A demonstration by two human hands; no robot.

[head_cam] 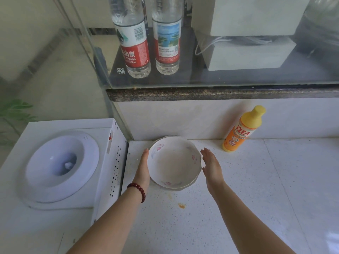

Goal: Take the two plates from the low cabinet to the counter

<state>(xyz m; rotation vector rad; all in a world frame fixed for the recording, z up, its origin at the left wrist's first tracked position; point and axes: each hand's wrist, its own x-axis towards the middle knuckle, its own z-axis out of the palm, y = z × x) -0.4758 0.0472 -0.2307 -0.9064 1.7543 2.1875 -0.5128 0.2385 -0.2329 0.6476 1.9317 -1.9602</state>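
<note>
Two white plates with pink flower prints sit stacked on the speckled white counter, close to the back wall. The top plate is deep, and only the rim of the lower plate shows beneath it. My left hand lies flat against the stack's left edge, fingers straight. My right hand is open just right of the stack, a small gap between palm and rim. A red bead bracelet circles my left wrist.
An orange dish soap bottle stands against the wall right of the plates. A white water dispenser top adjoins the counter on the left. Above, a dark stone ledge carries a glass tank and two water bottles. An orange stain marks the counter.
</note>
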